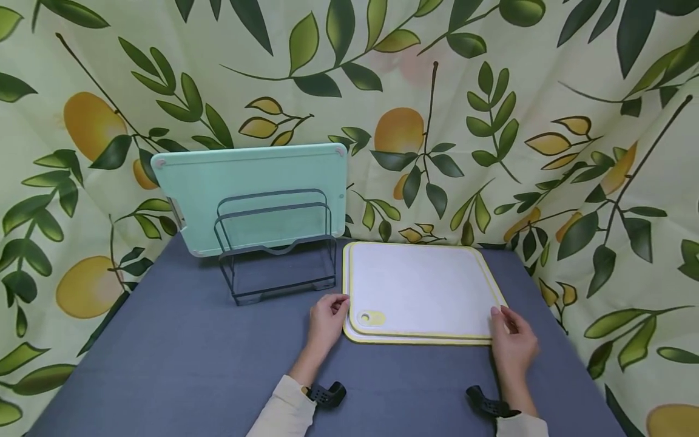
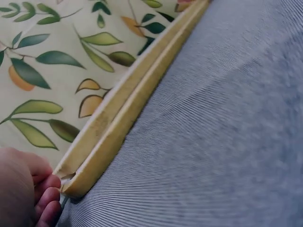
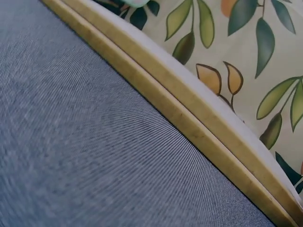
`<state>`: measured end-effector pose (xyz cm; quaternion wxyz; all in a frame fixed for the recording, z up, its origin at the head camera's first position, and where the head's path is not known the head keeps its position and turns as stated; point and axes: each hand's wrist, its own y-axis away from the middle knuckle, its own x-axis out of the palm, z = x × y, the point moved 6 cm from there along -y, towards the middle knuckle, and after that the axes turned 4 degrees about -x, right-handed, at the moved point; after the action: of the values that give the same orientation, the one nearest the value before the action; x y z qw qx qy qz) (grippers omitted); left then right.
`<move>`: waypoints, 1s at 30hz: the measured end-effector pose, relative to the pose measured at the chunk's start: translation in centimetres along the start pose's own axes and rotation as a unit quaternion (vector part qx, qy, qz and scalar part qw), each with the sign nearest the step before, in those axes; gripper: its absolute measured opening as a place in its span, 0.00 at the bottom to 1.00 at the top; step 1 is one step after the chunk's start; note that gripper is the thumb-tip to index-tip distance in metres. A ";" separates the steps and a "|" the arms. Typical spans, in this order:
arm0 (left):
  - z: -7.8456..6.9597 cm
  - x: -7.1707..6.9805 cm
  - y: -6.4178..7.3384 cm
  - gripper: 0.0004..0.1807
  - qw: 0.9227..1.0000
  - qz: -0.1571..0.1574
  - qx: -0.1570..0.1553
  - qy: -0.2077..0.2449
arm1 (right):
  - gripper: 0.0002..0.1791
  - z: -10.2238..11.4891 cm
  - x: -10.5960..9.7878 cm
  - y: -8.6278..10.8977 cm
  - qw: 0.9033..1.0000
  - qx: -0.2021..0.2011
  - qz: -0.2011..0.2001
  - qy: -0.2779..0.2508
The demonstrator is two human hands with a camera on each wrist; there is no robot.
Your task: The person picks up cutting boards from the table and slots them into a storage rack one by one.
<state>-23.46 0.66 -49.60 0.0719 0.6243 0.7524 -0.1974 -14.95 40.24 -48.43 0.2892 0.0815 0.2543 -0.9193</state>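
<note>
Two white cutting boards with yellow edges lie stacked on the table. The upper cutting board has a yellow-rimmed hole at its near left corner. Slightly offset beneath it, the lower cutting board shows along the front and left. My left hand pinches the left edge of the stack, fingers curled at the corner in the left wrist view. At the right edge, my right hand grips with the thumb near the top face; its other fingers are partly hidden. The right wrist view shows both yellow board edges but no hand.
A dark wire rack stands left of the boards. Behind its front loops leans a mint green cutting board. A leaf-and-fruit patterned curtain hangs behind the blue-grey tablecloth.
</note>
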 end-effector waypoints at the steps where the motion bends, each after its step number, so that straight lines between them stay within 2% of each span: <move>1: 0.1 0.0 0.1 0.05 1.000 0.005 0.004 -0.008 | 0.21 -0.1 0.1 0.1 1.000 0.006 -0.001 0.001; 9: -0.3 0.5 0.8 0.10 0.996 0.036 0.026 -0.073 | 0.22 -0.5 -0.2 0.4 0.999 0.035 -0.008 0.022; 15: -0.8 0.8 1.1 0.19 0.994 0.041 0.040 -0.088 | 0.24 -0.6 -0.6 -0.1 0.998 0.045 -0.004 0.041; 20: -0.8 1.0 1.2 0.29 0.994 0.051 0.029 -0.092 | 0.24 -0.6 -0.8 -0.6 0.997 0.015 0.014 0.068; 24: -0.7 1.1 1.4 0.36 0.993 0.068 0.011 -0.094 | 0.24 -0.6 -0.5 -0.8 0.993 -0.017 0.039 0.106; 27: -0.7 0.9 1.5 0.41 0.992 0.074 0.010 -0.102 | 0.23 -0.6 -0.2 -0.8 0.991 -0.028 0.052 0.123; 30: -0.7 0.8 1.3 0.45 0.990 0.076 0.022 -0.112 | 0.23 -0.5 0.0 -0.9 0.991 -0.034 0.048 0.117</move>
<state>-22.29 1.86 -49.48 0.1570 0.6552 0.6850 -0.2772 -15.44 41.12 -48.52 0.3038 0.1907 0.3132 -0.8794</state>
